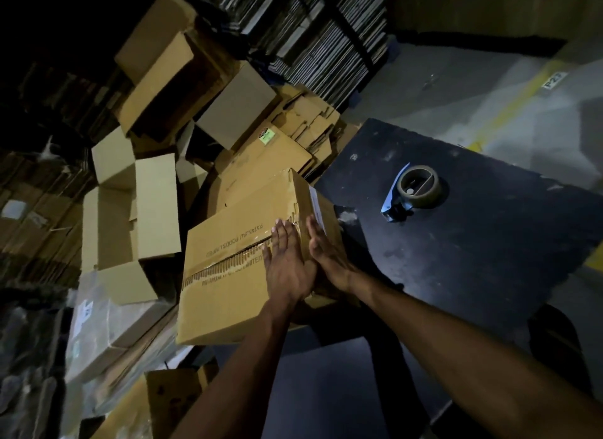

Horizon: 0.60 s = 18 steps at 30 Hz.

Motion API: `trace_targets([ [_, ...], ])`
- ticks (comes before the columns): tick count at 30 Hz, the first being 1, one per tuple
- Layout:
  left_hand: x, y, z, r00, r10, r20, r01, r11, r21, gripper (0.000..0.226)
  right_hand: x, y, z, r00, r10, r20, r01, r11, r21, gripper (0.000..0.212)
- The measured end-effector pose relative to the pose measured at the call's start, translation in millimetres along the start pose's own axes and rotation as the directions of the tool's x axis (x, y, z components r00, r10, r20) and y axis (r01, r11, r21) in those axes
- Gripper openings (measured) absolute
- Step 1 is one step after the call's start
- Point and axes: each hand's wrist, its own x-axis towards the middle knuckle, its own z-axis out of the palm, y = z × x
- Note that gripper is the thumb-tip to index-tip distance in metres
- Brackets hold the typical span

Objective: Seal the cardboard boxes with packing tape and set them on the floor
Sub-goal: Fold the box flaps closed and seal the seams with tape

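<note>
A closed brown cardboard box [228, 275] with printed lettering sits at the left edge of a dark table [473, 242], partly overhanging it. Clear tape runs along its centre seam. My left hand [287, 262] lies flat on the box top near the seam's right end, fingers straight. My right hand [326, 252] presses flat against the box's right side beside it, fingers straight. A tape dispenser [414, 189] with a blue handle and a brown roll lies on the table, to the right of the box and apart from both hands.
Several open and flattened cardboard boxes [137, 210] are heaped on the floor to the left and behind. Strapped stacks of flat cardboard [326, 30] stand at the back. Grey floor with a yellow line [522, 95] lies to the right of the table.
</note>
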Motion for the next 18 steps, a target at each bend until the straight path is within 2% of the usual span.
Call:
trace_targets([
  [3,0,0,-1,1.000,-0.006,-0.007,0.006,1.000,-0.013,0.087,-3,-1,-11,0.993,0.120,0.008,-0.120,0.992,0.032,0.092],
  [5,-1,3,-2,1.000,-0.012,0.008,0.012,1.000,-0.003,0.090,-4,-1,-20,0.974,0.217,-0.062,-0.213,0.975,0.060,0.089],
  [6,-1,3,-2,1.000,-0.013,0.025,0.012,1.000,0.016,0.091,-4,-1,-23,0.973,0.214,-0.091,-0.211,0.977,0.034,0.086],
  [8,1,5,-3,0.997,-0.018,0.078,0.013,0.998,0.060,0.092,-3,-3,-23,0.990,0.131,-0.046,-0.133,0.990,-0.042,0.082],
  [11,1,7,-5,0.992,-0.032,0.122,0.027,0.999,0.044,0.089,3,-6,-9,0.999,0.043,0.033,-0.041,0.998,-0.046,0.093],
  [13,-2,10,-4,0.996,-0.023,0.083,0.021,0.999,0.033,0.086,3,-1,-8,0.998,0.031,0.045,-0.027,0.997,-0.077,0.103],
  [15,-5,13,-2,1.000,0.005,0.019,-0.005,1.000,0.004,0.086,2,5,-17,0.995,0.079,0.058,-0.072,0.991,-0.112,0.108],
  [18,-12,19,3,0.994,0.047,-0.095,-0.055,0.995,-0.084,0.080,2,-3,-31,0.988,0.134,0.072,-0.121,0.979,-0.162,0.110],
])
